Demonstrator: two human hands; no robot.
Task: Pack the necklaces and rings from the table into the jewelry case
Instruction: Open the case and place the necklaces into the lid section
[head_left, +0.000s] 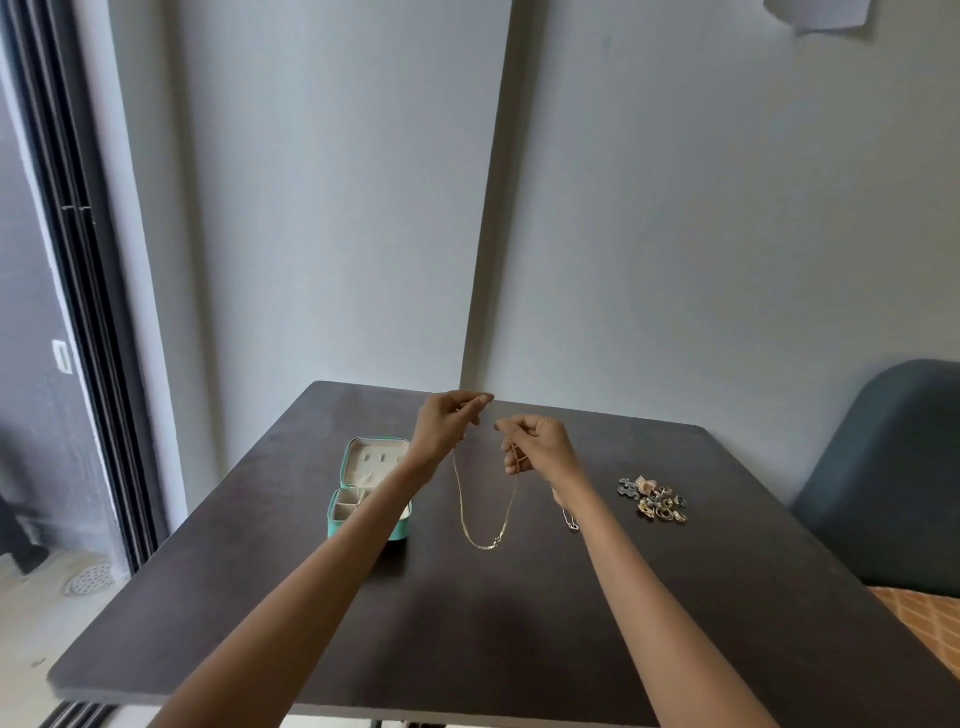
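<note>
A thin gold necklace (485, 519) hangs in a loop above the dark table (519, 623). My left hand (449, 423) pinches one end of it and my right hand (540, 447) pinches the other, both raised over the table's far half. The turquoise jewelry case (363, 488) lies open to the left, its cream lining showing, partly hidden by my left forearm. A second, silver necklace (570, 522) lies on the table under my right wrist. A pile of several rings (655, 500) sits to the right.
Grey walls stand right behind the table. A blue-grey chair (883, 467) is at the right, and a dark sliding door frame (88, 312) at the left. An orange patterned cloth (930, 623) shows at the right edge.
</note>
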